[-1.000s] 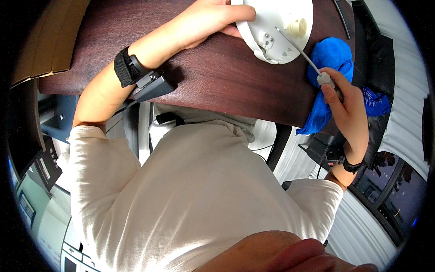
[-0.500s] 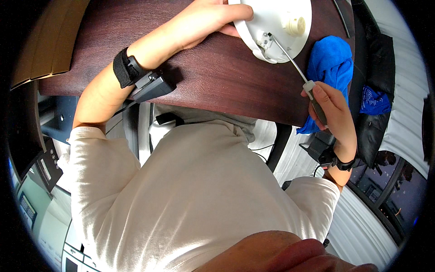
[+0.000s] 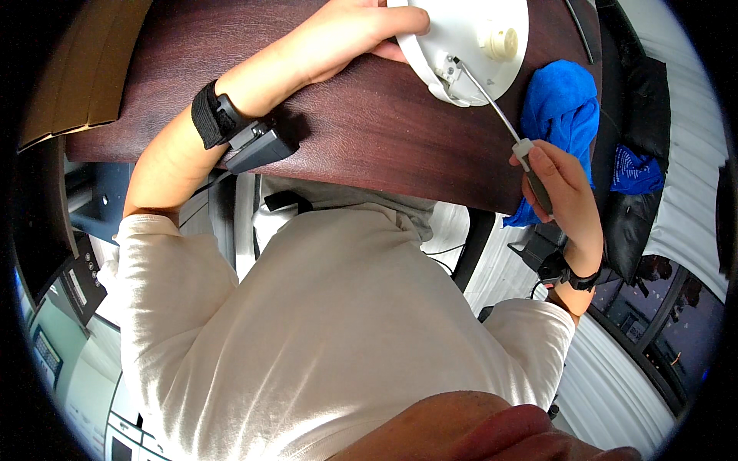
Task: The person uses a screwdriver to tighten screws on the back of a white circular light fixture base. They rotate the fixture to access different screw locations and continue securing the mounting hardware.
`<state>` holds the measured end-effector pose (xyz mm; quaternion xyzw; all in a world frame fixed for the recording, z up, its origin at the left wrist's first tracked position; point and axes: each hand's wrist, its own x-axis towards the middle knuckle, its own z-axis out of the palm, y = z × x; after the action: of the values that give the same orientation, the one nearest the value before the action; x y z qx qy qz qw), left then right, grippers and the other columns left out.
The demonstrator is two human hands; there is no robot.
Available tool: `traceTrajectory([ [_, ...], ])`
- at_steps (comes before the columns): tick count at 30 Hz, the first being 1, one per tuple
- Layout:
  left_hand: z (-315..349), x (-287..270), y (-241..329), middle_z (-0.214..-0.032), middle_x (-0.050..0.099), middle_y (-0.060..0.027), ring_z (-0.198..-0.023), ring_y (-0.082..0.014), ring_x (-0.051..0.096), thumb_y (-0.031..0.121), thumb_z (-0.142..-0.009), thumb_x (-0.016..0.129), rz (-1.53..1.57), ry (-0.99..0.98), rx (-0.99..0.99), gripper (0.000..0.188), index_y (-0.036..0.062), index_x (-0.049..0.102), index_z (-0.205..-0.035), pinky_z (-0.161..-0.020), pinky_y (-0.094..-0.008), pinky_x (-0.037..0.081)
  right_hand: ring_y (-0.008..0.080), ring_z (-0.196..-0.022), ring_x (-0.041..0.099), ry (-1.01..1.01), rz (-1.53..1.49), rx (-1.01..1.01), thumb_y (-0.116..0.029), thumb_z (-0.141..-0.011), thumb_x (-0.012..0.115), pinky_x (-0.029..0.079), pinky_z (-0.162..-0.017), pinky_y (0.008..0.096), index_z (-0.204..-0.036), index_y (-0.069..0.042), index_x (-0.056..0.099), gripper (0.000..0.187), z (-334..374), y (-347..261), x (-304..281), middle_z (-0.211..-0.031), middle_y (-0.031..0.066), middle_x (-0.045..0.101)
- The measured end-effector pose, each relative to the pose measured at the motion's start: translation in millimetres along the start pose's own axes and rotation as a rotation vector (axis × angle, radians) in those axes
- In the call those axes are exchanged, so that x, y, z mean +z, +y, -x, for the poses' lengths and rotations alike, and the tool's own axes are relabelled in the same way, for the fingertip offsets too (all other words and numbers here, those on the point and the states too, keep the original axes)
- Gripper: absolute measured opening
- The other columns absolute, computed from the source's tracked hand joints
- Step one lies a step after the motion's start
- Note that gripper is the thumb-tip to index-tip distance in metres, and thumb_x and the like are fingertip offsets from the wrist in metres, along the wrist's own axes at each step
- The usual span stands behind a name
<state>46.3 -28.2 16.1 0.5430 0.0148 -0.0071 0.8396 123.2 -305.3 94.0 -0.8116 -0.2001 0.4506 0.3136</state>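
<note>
A white, round-edged lamp base (image 3: 467, 27) lies at the top of the view, partly cut off by the frame edge. Inside it stands a cream cylindrical socket (image 3: 503, 44). Nearer to me sits a small light-coloured fitting (image 3: 447, 71) that looks like a terminal block. My left hand (image 3: 361, 29) grips the left rim of the base, thumb over the edge. In my right hand (image 3: 569, 188) is a screwdriver (image 3: 498, 110) with a grey handle, held slantwise. Its dark tip meets the small fitting; whether it sits in a screw is too small to tell.
The dark red-brown table (image 3: 369, 138) has its near edge in front of my body. A blue cloth (image 3: 561, 100) lies beside my right hand and hangs over the table's right edge. Brown cardboard (image 3: 84, 69) stands at the far left. A black padded seat (image 3: 642, 115) is on the right.
My right hand and the screwdriver handle have shifted very slightly to the left. The tip stays at the same fitting, and my left hand and the lamp base have not moved.
</note>
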Motion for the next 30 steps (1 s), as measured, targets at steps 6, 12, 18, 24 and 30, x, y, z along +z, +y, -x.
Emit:
traceTrajectory([
  [6,0.0,-0.4,-0.5,-0.111,0.057,-0.0107,-0.093,-0.0149,0.06,0.006,-0.085,0.049,0.017,-0.011,0.012,0.045,-0.0016,0.039,-0.128,-0.074,-0.0257,0.053,0.0036,-0.039,0.037,-0.007,-0.002,-0.003,-0.032,-0.098,0.039,0.026,-0.036,0.0188,-0.097,-0.004,0.057,0.033,0.3,1.1,0.9,-0.054,-0.0007,0.047],
  [12,-1.0,-5.1,-3.4,-0.105,0.058,-0.0067,-0.086,-0.0102,0.058,0.005,-0.084,0.05,-0.013,-0.04,0.004,0.044,-0.0004,0.041,-0.126,-0.069,-0.0214,0.051,0.0042,-0.037,0.037,-0.003,0.049,0.04,-0.033,-0.097,0.041,0.026,-0.036,0.0195,-0.094,-0.004,0.058,0.033,2.0,-7.7,-0.9,-0.051,-0.0009,0.045],
  [18,1.7,-0.4,-0.8,-0.105,0.058,-0.006,-0.083,-0.0083,0.057,0.004,-0.084,0.05,-0.036,-0.029,0.015,0.045,0.0007,0.041,-0.127,-0.066,-0.02,0.049,0.0083,-0.04,0.044,0.013,0.427,0.129,-0.036,-0.095,0.045,0.033,-0.037,0.0231,-0.084,-0.002,0.058,0.038,0.3,-57.6,-12.5,-0.05,0.0008,0.045],
  [24,-2.5,-8.8,-7.4,-0.106,0.058,-0.0071,-0.082,-0.0088,0.058,0.002,-0.083,0.048,0.009,-0.037,0.021,0.047,0.0,0.039,-0.129,-0.065,-0.0192,0.05,0.0229,-0.052,0.055,0.027,0.918,-0.119,-0.031,-0.091,0.049,0.044,-0.051,0.0305,-0.086,-0.005,0.061,0.029,-9.3,-74.5,-18.7,-0.058,0.0096,0.055],
  [30,-1.6,0.2,-0.8,-0.107,0.058,-0.0092,-0.084,-0.0104,0.06,0.003,-0.083,0.048,0.001,-0.009,0.004,0.047,-0.0018,0.038,-0.128,-0.065,-0.0198,0.052,0.0272,-0.07,0.059,0.479,1.506,-0.511,-0.022,-0.079,0.064,0.047,-0.061,0.0354,-0.095,-0.01,0.062,0.019,-4.6,-62.7,-20.2,-0.084,0.0108,0.06],
])
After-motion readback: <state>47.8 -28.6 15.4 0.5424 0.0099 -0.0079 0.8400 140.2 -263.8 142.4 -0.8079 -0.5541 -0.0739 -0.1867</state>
